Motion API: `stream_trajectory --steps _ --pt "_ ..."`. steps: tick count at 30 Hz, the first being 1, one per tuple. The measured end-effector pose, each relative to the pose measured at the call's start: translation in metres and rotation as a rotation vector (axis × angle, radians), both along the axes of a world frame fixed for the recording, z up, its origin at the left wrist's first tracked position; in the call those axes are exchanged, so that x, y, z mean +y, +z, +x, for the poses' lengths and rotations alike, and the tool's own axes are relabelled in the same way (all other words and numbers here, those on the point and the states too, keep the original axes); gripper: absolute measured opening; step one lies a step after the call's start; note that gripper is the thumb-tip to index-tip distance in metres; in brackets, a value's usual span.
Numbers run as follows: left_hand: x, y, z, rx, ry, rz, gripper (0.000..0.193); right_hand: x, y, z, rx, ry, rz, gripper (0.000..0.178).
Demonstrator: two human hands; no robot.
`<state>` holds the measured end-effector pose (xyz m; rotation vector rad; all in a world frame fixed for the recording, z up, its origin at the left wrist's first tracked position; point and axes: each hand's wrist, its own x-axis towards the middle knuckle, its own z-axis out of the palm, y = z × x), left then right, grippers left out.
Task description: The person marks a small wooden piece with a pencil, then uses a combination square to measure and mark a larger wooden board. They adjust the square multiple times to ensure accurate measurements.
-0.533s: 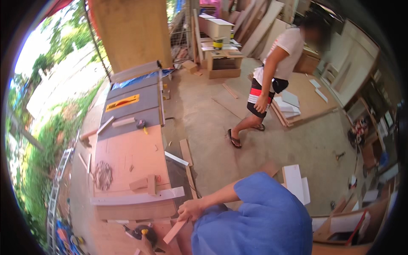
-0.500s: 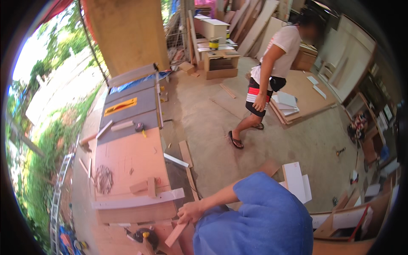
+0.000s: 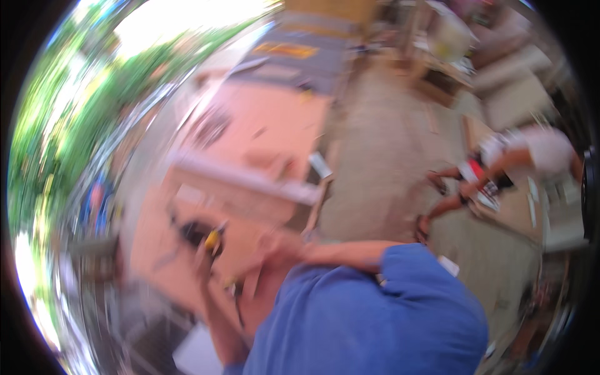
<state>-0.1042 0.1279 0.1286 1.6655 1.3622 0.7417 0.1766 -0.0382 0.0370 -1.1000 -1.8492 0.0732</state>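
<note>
Motion blurs the whole picture. My right hand (image 3: 281, 247) is closed on one end of a short wooden strip (image 3: 252, 281), which slants down over the bench. To its left, my left hand (image 3: 203, 259) is up against a black and yellow tool (image 3: 212, 240) and seems wrapped round its near end; the fingers are smeared and the tool's exact kind cannot be made out. Between my forearms lies another small dark and yellow item (image 3: 234, 287). Both hands are above the reddish-brown workbench (image 3: 153, 250).
A long pale board (image 3: 250, 179) crosses the bench beyond my hands, with wood offcuts (image 3: 269, 161) and a crumpled rag (image 3: 212, 125) behind it. A grey saw table (image 3: 312, 72) adjoins the far end. At right, a co-worker (image 3: 544, 150) bends over a low stack of panels.
My view has swung left and down, so the bench appears further right and more of my left arm shows. The wooden strip stays in my right hand. The co-worker has bent over.
</note>
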Motion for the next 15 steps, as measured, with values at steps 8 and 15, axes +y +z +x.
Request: stream_trajectory --steps 8,15 --pt "-0.055 0.098 0.073 0.161 -0.177 0.056 0.048 0.046 0.198 0.017 0.039 -0.194 -0.033 0.014" --pt "-0.073 0.144 0.087 0.046 -0.374 -0.038 0.046 0.06 0.209 0.046 -0.301 0.154 -0.072 0.019"
